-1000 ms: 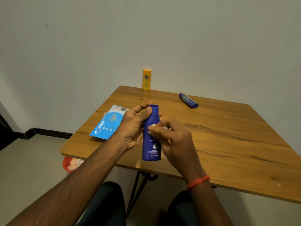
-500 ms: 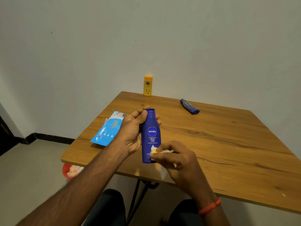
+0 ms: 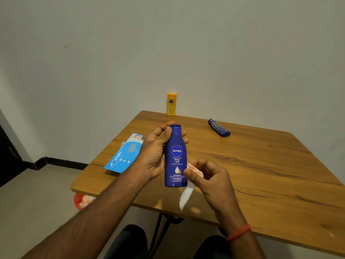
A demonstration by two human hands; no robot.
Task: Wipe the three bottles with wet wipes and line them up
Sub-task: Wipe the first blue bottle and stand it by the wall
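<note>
A: Nearest you, your right hand (image 3: 209,176) pinches a white wet wipe (image 3: 186,195) between thumb and fingers. The wipe's loose end hangs down at the lower right side of the blue bottle (image 3: 176,156).

B: Your left hand (image 3: 156,154) grips that bottle at its neck and shoulder, over the near part of the table (image 3: 261,174). Its long axis is vertical, cap up, label facing you.

A: Left of your hand, the blue wipes pack (image 3: 124,156) lies flat on the table.

B: Farther back, the small dark-blue bottle (image 3: 219,128) lies on its side, running far-left to near-right. The yellow bottle (image 3: 171,104) stands upright at the far edge.
</note>
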